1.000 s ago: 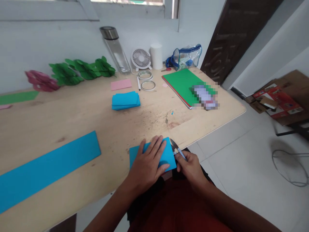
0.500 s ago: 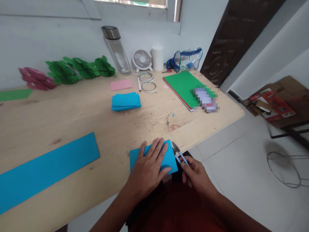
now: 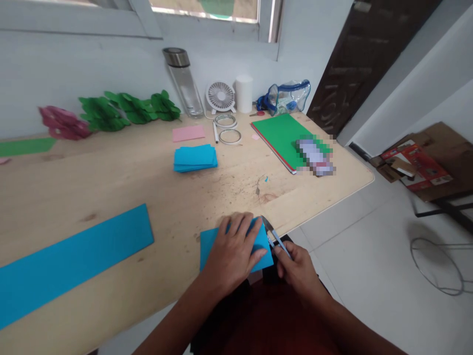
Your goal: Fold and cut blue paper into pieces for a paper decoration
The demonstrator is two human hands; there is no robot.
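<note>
Blue paper [image 3: 209,241] lies at the frame's lower centre, under your open left hand [image 3: 232,251]; your right hand [image 3: 300,268] grips snips [image 3: 280,242] at its edge. It looks light, bendable, easily creased (perhaps slippery too), best held flat with 1 palm near that edge.

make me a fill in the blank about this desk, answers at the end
The paper under the left hand is ____.
The right hand grips the snips not by the blades but by the ____.
The fan stands ____ the bottle and the white cylinder.
The card behind the blue stack is ____.
Missing words: blue; handles; between; pink
</note>
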